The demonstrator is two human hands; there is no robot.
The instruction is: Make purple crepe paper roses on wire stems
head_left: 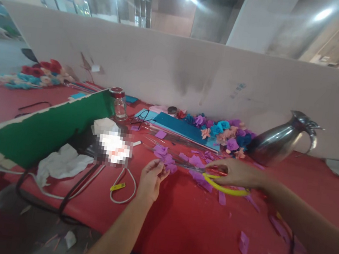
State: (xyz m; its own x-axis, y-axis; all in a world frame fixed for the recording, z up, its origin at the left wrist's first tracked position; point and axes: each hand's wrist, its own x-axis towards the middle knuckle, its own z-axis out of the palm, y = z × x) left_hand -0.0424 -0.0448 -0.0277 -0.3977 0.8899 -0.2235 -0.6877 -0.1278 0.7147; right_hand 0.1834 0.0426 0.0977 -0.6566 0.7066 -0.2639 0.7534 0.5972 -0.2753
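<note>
My left hand hovers over the red table, fingers pinched on a small purple paper piece from a pile of purple scraps. My right hand lies to the right of it, closed on yellow-handled scissors whose blades point left into the purple scraps. More purple cut-offs are scattered near my right forearm.
Finished paper flowers in purple, blue and pink lie by a blue sheet at the back. A steel jug stands right. A green board, glass jar, white cloth and cables fill the left.
</note>
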